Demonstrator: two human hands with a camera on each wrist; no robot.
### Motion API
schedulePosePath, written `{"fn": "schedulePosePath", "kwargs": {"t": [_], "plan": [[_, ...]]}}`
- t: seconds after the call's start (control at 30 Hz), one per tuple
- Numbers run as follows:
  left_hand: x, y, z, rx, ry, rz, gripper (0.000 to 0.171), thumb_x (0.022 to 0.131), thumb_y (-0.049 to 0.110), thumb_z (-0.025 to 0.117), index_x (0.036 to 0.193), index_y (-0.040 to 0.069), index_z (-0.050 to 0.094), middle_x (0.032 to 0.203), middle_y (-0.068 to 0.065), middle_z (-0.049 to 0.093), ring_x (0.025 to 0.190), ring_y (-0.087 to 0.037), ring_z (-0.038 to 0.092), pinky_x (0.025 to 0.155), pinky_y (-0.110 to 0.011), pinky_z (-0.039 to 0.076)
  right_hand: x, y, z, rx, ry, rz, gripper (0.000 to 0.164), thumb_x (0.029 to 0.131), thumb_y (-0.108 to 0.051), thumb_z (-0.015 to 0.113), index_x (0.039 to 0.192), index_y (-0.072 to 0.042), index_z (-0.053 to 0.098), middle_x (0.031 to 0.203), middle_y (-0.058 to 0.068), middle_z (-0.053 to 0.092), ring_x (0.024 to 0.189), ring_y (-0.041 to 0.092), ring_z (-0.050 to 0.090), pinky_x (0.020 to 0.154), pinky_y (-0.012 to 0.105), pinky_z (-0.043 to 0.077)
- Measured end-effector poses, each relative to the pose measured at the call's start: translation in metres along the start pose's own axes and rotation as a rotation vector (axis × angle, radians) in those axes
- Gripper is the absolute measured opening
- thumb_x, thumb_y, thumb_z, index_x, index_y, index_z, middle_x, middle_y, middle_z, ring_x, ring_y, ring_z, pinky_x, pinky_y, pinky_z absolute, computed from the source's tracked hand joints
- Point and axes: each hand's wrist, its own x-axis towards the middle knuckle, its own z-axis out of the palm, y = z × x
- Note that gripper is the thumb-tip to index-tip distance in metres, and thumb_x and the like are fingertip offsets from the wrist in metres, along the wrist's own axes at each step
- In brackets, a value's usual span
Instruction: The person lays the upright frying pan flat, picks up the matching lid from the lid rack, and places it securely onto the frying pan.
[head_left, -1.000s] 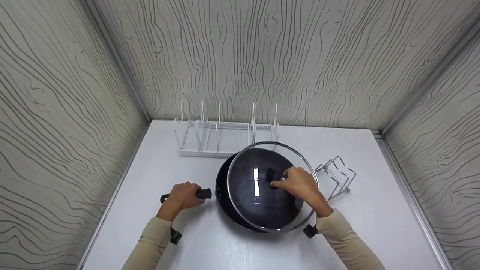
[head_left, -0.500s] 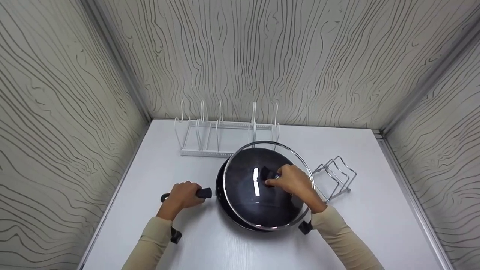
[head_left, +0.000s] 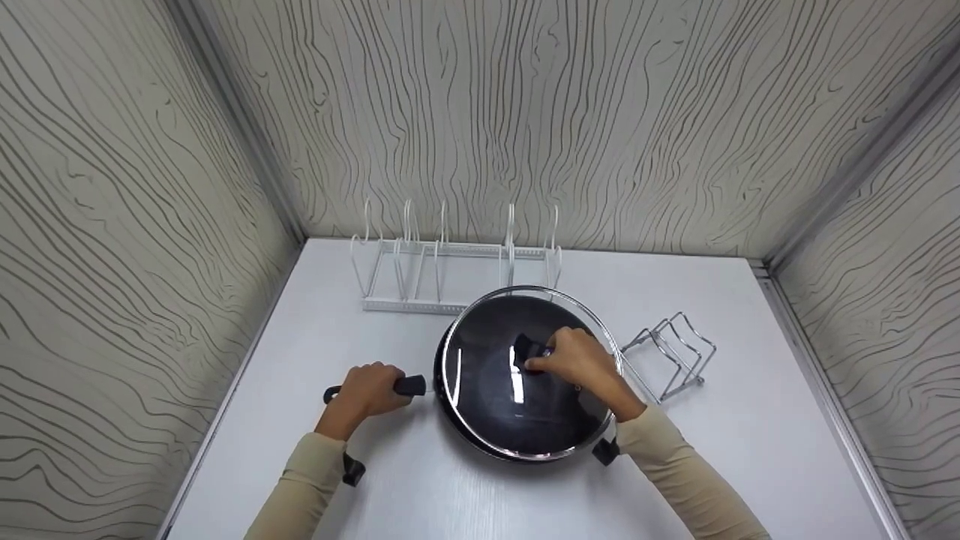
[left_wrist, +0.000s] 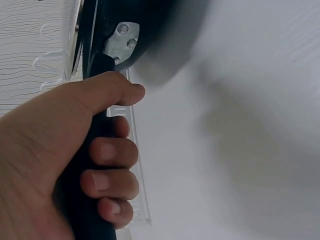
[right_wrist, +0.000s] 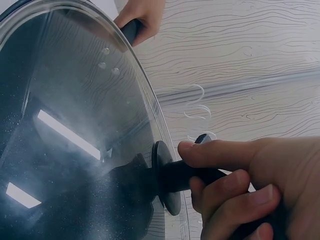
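Observation:
My left hand (head_left: pixel 367 390) grips the long black handle (left_wrist: pixel 90 195) of a dark frying pan (head_left: pixel 444 412), fingers wrapped round it and thumb along the top. A clear glass lid (head_left: pixel 487 330) with a metal rim lies over the pan in the head view, with a crescent of dark pan showing at its left. My right hand (head_left: pixel 581 364) holds the lid by its black knob (head_left: pixel 528 349), thumb and fingers curled round it. In the right wrist view the knob's round base (right_wrist: pixel 167 177) meets the glass, and light strips reflect beside it.
Behind the pan, a white wire rack (head_left: pixel 412 306) with upright loops stands along the back wall. A small chrome wire rack (head_left: pixel 679 360) is to the right of the pan. Patterned walls (head_left: pixel 487 112) enclose the white table (head_left: pixel 337 262) at the back and sides.
My right hand has brought the lid leftward, so it covers more of the pan and the visible crescent at left is thinner. My left hand keeps its hold on the handle.

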Motion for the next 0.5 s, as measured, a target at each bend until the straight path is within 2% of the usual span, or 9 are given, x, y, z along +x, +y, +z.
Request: {"fn": "schedulePosePath", "kwargs": {"t": [0.33,0.5], "plan": [[-0.0013,0.0003,-0.001,0.004,0.018,0.016,0.017,0.082,0.026,0.083,0.08,0.012,0.073,0.071,-0.002,0.066,0.066,-0.019,0.054,0.063,-0.042,0.046,0.0051,-0.0018,0.0063,-0.002,-0.029,-0.01,0.051,0.077,-0.053,0.09,0.058,-0.022,0.055,0.059,-0.008,0.051,0.053,0.012,0.049,0.048,0.029,0.036],[-0.0007,0.0006,-0.0003,0.008,0.01,0.007,0.016,0.083,0.026,0.083,0.085,0.011,0.077,0.074,-0.002,0.068,0.068,-0.019,0.055,0.064,-0.043,0.048,0.0067,-0.0021,0.0082,0.003,-0.035,-0.017,0.048,0.077,-0.05,0.09,0.058,-0.021,0.056,0.061,-0.008,0.051,0.056,0.012,0.047,0.048,0.029,0.034]]}}
